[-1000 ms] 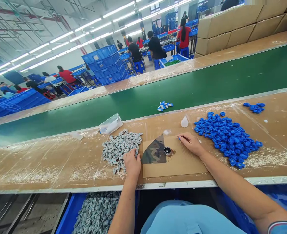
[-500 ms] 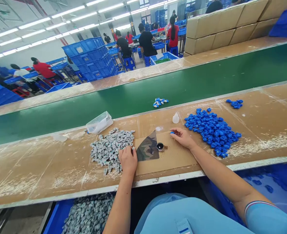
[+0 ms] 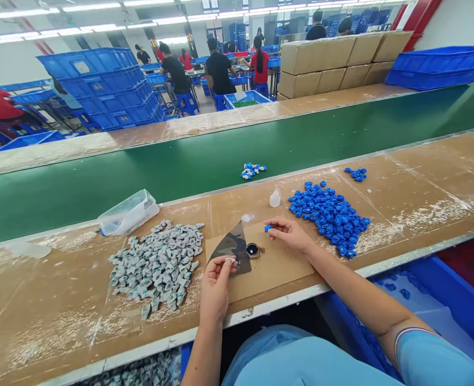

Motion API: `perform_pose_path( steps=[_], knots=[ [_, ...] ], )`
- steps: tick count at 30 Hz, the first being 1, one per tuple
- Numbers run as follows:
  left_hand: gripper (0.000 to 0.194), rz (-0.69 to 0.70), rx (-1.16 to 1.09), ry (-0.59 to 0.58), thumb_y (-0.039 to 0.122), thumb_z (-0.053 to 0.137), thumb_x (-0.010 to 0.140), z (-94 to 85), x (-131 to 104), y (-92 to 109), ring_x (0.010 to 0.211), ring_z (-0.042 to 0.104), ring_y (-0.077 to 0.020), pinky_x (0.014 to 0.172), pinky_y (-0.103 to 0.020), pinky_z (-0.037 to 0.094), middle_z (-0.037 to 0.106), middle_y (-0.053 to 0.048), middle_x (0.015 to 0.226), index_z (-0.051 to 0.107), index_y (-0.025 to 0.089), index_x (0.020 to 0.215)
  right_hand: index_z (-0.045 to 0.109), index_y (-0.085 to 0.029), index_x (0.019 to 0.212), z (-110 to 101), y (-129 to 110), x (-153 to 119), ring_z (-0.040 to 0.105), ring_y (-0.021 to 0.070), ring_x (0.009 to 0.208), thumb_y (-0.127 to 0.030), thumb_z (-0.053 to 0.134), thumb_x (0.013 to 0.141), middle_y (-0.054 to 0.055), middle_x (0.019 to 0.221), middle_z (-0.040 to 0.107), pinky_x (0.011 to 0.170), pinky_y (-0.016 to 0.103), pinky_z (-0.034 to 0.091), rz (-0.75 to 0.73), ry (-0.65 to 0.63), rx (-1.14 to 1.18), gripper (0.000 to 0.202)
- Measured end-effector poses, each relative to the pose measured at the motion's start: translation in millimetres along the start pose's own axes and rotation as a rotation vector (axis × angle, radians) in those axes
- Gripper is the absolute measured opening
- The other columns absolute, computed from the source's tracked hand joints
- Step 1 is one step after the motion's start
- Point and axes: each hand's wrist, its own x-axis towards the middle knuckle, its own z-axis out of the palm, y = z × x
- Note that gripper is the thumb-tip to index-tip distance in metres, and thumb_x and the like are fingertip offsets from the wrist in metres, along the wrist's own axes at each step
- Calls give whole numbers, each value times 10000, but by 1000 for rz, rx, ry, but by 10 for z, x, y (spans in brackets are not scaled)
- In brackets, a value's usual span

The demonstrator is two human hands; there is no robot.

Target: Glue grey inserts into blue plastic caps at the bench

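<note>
My left hand [image 3: 216,284] pinches a small grey piece [image 3: 230,260] above the near corner of a dark camouflage-patterned sheet [image 3: 234,247]. Between thumb and fingers of my right hand [image 3: 290,235] is a small blue piece [image 3: 268,228], held over a cardboard sheet [image 3: 279,268]. Between the hands stands a small round cup [image 3: 252,250] with dark contents. A heap of similar grey pieces [image 3: 160,262] lies to the left of my left hand. To the right of my right hand spreads a pile of blue pieces [image 3: 331,214].
A clear plastic container [image 3: 128,213] lies at the belt's near edge, and a small white bottle [image 3: 275,198] stands behind the cardboard. Several blue-and-white pieces [image 3: 253,170] rest on the green belt [image 3: 205,155]. Blue crates [image 3: 100,88] and cardboard boxes [image 3: 321,61] are stacked beyond; people sit farther back.
My left hand has come away from the grey heap to the camouflage sheet with a grey piece in its fingers. My right hand stays near the cup with the blue piece. The view has turned.
</note>
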Motion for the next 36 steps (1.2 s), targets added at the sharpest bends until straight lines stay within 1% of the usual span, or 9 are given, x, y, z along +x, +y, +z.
perform_pose_path(
  steps=[3,6,10,14,20,24,28,32,36],
  knots=[
    [377,-82,-92,-78,447,755,645,64,-38,-98,719,675,-150,725,-301,554,685,-34,775,640,151,849,698,-180,961,107,-54,-131,665,156,776,-381,673,778,60,882,717,718,305,557,-89,13,-159,273],
    [378,-96,-111,-97,447,747,662,89,-57,-176,718,681,-148,733,-304,554,672,-18,786,639,163,887,709,-208,963,191,-108,-217,666,180,876,-331,616,849,66,935,728,805,339,539,-253,11,-404,191],
    [339,-49,-75,-97,439,708,719,66,-75,-243,679,660,-115,675,-236,525,666,-10,775,658,176,927,712,-230,1011,246,-131,-226,653,182,860,-297,570,897,65,908,732,784,335,530,-440,-32,-609,195],
    [340,-48,-123,-111,448,704,722,44,-91,-270,674,653,-112,651,-224,521,662,-7,760,674,187,937,705,-232,1058,257,-97,-210,648,169,824,-283,541,918,61,895,730,744,311,532,-508,-27,-664,222],
    [351,-108,-178,-77,430,750,667,71,-85,-236,747,682,-133,783,-274,528,677,-13,813,683,184,908,703,-244,1079,242,-45,-220,651,163,822,-285,542,918,59,903,725,736,300,535,-504,-27,-676,232],
    [388,-106,-110,-89,366,770,645,78,-89,-214,753,667,-131,723,-251,519,677,-23,839,678,184,975,707,-250,1070,237,-50,-217,653,160,822,-283,546,915,58,910,724,738,297,532,-502,-34,-668,226],
    [396,-87,-41,-101,350,746,674,87,-109,-199,716,647,-118,644,-219,505,662,-25,822,663,181,1022,709,-254,1069,223,-90,-222,659,168,846,-274,556,907,61,932,727,765,312,531,-466,-37,-656,223],
    [381,-71,-62,-86,364,742,679,102,-124,-191,757,660,-132,682,-253,536,647,-31,893,638,188,1001,714,-259,1059,213,-110,-240,665,177,863,-276,564,899,62,947,731,782,324,536,-407,-40,-638,220],
    [369,-81,-76,-85,378,759,658,105,-127,-196,794,671,-156,724,-290,552,656,-30,852,631,178,940,715,-258,1046,232,-107,-256,666,179,885,-284,565,897,58,962,732,810,331,535,-381,-21,-610,212]
  ],
)
